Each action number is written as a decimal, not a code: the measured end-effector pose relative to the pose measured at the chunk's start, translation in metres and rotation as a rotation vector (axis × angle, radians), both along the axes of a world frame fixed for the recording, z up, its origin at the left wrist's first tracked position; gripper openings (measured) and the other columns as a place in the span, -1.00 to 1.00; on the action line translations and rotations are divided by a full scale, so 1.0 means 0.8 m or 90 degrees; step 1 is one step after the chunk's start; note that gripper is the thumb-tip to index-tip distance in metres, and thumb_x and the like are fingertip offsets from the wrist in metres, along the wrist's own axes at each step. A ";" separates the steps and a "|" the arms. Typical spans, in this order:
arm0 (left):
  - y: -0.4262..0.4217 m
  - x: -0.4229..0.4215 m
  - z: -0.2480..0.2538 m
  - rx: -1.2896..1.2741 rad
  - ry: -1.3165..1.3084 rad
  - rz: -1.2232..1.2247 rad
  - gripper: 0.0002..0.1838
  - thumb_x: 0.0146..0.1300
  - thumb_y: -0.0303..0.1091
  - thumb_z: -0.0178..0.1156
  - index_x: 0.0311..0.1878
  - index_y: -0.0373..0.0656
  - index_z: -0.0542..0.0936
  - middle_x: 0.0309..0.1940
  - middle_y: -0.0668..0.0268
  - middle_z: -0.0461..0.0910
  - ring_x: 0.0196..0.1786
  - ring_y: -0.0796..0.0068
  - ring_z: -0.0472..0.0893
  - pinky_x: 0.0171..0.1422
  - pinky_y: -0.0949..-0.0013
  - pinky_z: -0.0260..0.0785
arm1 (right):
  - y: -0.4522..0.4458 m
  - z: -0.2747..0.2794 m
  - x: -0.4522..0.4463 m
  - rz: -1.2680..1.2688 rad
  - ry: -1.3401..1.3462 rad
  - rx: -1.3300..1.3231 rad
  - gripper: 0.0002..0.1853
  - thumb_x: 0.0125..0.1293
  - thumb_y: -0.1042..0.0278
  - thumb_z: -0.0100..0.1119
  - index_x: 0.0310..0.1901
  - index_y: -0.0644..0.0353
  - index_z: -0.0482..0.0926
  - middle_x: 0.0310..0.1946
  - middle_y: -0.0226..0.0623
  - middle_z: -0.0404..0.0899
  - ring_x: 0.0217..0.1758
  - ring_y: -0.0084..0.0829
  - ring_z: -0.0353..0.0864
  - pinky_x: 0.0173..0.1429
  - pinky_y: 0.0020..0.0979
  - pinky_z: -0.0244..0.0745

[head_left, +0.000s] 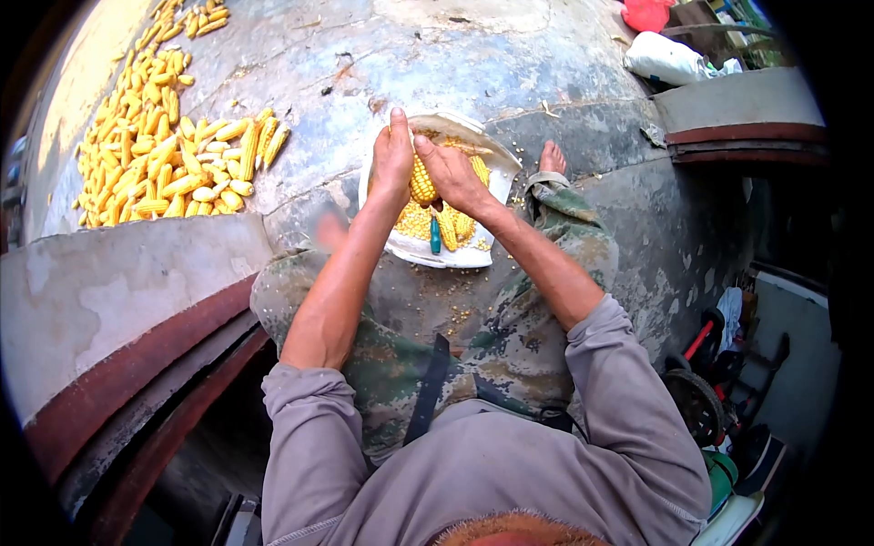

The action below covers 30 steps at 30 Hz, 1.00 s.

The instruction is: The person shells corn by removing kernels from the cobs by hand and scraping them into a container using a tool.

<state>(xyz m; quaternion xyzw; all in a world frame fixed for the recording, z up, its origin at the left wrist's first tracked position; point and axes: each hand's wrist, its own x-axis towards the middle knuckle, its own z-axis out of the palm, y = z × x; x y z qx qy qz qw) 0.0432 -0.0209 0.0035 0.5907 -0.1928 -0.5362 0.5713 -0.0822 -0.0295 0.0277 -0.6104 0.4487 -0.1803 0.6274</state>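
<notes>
My left hand [394, 156] is closed round an ear of corn [421, 185] with yellow kernels, its thumb pointing away from me. My right hand [453, 173] presses against the same ear from the right, fingers curled and partly hidden beneath. Both hands are above a white basin [455, 260] set between my feet. Loose kernels [414, 223] and more ears of corn [447, 230] lie inside it. A tool with a teal handle [435, 235] rests in the near part of the basin; its far end is hidden under my hands.
A large heap of husked corn [146, 150] covers the concrete floor [300, 82] at the left. Kernels are scattered around the basin. At the upper right lie a white sack [669, 59] and a red bag [646, 14]. A wheel [694, 405] and other clutter stand at the lower right.
</notes>
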 end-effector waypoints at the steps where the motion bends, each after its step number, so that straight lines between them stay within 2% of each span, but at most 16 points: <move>1: 0.002 -0.002 0.000 0.002 0.000 0.001 -0.41 0.56 0.19 -0.12 -0.11 -0.24 0.54 -0.17 0.20 0.58 -0.08 0.42 0.58 0.09 0.29 0.47 | -0.003 -0.015 0.000 0.001 0.032 -0.137 -0.27 0.57 -0.22 -0.21 -0.37 0.42 0.58 -0.60 -0.06 0.58 -0.62 -0.29 0.62 -0.49 -0.26 0.51; 2: 0.002 -0.004 -0.001 -0.001 -0.006 0.009 -0.42 0.57 0.18 -0.12 -0.12 -0.24 0.54 -0.20 0.22 0.58 -0.11 0.44 0.57 0.06 0.29 0.47 | -0.005 -0.029 0.000 0.002 0.063 -0.274 -0.31 0.58 -0.15 -0.19 -0.37 0.42 0.58 -0.60 -0.04 0.58 -0.62 -0.28 0.61 -0.46 -0.23 0.52; 3: 0.003 -0.006 -0.007 -0.003 -0.011 0.016 -0.43 0.57 0.17 -0.13 -0.13 -0.23 0.53 -0.23 0.25 0.57 -0.13 0.46 0.56 0.04 0.30 0.48 | -0.006 -0.036 0.000 0.001 0.062 -0.273 -0.31 0.58 -0.15 -0.19 -0.37 0.42 0.58 -0.60 -0.04 0.58 -0.62 -0.28 0.61 -0.46 -0.23 0.52; 5: 0.000 0.001 -0.017 0.001 0.005 0.003 -0.43 0.57 0.16 -0.14 -0.14 -0.23 0.53 -0.24 0.26 0.58 -0.14 0.45 0.56 0.02 0.29 0.48 | -0.007 -0.049 -0.004 -0.043 0.045 -0.202 -0.38 0.59 -0.03 -0.17 -0.37 0.43 0.57 -0.59 -0.01 0.58 -0.62 -0.25 0.60 -0.42 -0.17 0.51; 6: -0.001 0.003 -0.017 0.005 0.022 -0.009 -0.43 0.58 0.15 -0.15 -0.14 -0.23 0.53 -0.25 0.26 0.58 -0.16 0.44 0.57 0.01 0.29 0.49 | -0.003 -0.039 -0.005 -0.055 0.034 -0.119 -0.41 0.59 0.00 -0.18 -0.36 0.39 0.60 -0.60 -0.07 0.59 -0.62 -0.31 0.60 -0.48 -0.26 0.51; 7: 0.000 0.003 -0.018 0.005 0.022 -0.010 -0.43 0.58 0.15 -0.15 -0.14 -0.23 0.53 -0.25 0.26 0.58 -0.16 0.44 0.57 0.01 0.29 0.49 | 0.000 -0.032 -0.005 -0.056 0.035 -0.118 -0.41 0.59 0.00 -0.18 -0.36 0.39 0.60 -0.60 -0.07 0.59 -0.62 -0.31 0.60 -0.48 -0.26 0.51; 9: -0.004 0.002 -0.010 -0.004 0.057 0.039 -0.44 0.57 0.15 -0.12 -0.29 -0.20 0.50 -0.43 0.29 0.53 -0.34 0.47 0.56 -0.15 0.34 0.48 | -0.003 -0.022 -0.006 -0.045 -0.042 -0.005 -0.42 0.60 -0.02 -0.18 -0.34 0.35 0.61 -0.60 -0.13 0.59 -0.64 -0.39 0.60 -0.54 -0.38 0.51; 10: -0.004 0.003 -0.004 -0.006 0.059 0.041 -0.44 0.57 0.15 -0.12 -0.29 -0.20 0.50 -0.43 0.29 0.53 -0.34 0.47 0.56 -0.15 0.34 0.48 | -0.002 -0.022 -0.007 -0.036 -0.111 0.010 -0.39 0.60 -0.08 -0.22 -0.30 0.33 0.60 -0.59 -0.20 0.60 -0.67 -0.44 0.60 -0.59 -0.48 0.50; 12: -0.001 0.005 0.004 0.019 0.121 0.072 -0.44 0.56 0.16 -0.12 -0.24 -0.21 0.50 -0.44 0.27 0.52 -0.40 0.42 0.59 -0.25 0.29 0.53 | 0.004 0.001 -0.006 -0.038 -0.118 0.045 -0.36 0.59 -0.14 -0.22 -0.30 0.35 0.59 -0.59 -0.20 0.60 -0.67 -0.43 0.60 -0.59 -0.47 0.51; 14: -0.001 0.005 0.003 0.004 0.129 0.083 -0.44 0.56 0.16 -0.13 -0.23 -0.22 0.49 -0.43 0.24 0.53 -0.41 0.39 0.61 -0.28 0.27 0.55 | 0.006 0.007 -0.002 0.000 -0.066 0.087 -0.26 0.55 -0.31 -0.23 -0.30 0.37 0.56 -0.62 -0.23 0.56 -0.66 -0.41 0.62 -0.57 -0.46 0.52; 15: -0.003 0.006 0.000 -0.012 0.137 0.092 -0.43 0.56 0.17 -0.13 -0.22 -0.23 0.48 -0.42 0.22 0.54 -0.42 0.36 0.63 -0.32 0.26 0.56 | 0.010 0.007 -0.001 0.024 -0.026 0.057 -0.23 0.53 -0.35 -0.22 -0.32 0.37 0.56 -0.63 -0.23 0.54 -0.65 -0.41 0.62 -0.56 -0.45 0.51; 19: -0.001 0.001 0.001 -0.006 0.023 0.092 -0.38 0.56 0.13 -0.12 -0.21 -0.35 0.53 -0.33 0.12 0.61 -0.35 0.30 0.65 -0.31 0.25 0.58 | 0.016 0.003 0.002 -0.003 0.015 0.008 -0.24 0.54 -0.34 -0.23 -0.39 0.34 0.53 -0.64 -0.22 0.55 -0.66 -0.43 0.61 -0.59 -0.44 0.46; 21: -0.004 0.004 -0.007 0.011 0.048 0.082 -0.36 0.56 0.12 -0.11 -0.18 -0.41 0.57 -0.31 0.12 0.62 -0.32 0.32 0.63 -0.26 0.23 0.55 | 0.014 -0.003 0.000 -0.006 0.008 0.008 -0.25 0.55 -0.33 -0.23 -0.41 0.33 0.52 -0.64 -0.22 0.55 -0.67 -0.44 0.59 -0.60 -0.45 0.44; 26: -0.004 0.004 -0.023 0.034 0.045 0.058 -0.34 0.57 0.11 -0.12 -0.10 -0.47 0.58 -0.29 0.11 0.63 -0.24 0.38 0.58 -0.15 0.21 0.47 | 0.014 -0.010 -0.003 -0.022 -0.052 0.129 -0.29 0.56 -0.29 -0.23 -0.42 0.27 0.52 -0.65 -0.26 0.56 -0.71 -0.56 0.51 -0.68 -0.51 0.32; 30: -0.005 0.003 -0.021 0.086 0.004 0.040 -0.33 0.57 0.11 -0.13 -0.07 -0.48 0.57 -0.28 0.08 0.64 -0.28 0.36 0.60 -0.20 0.22 0.49 | 0.016 -0.018 -0.009 -0.017 -0.073 0.144 -0.34 0.58 -0.25 -0.22 -0.32 0.26 0.55 -0.64 -0.27 0.57 -0.73 -0.58 0.46 -0.71 -0.55 0.26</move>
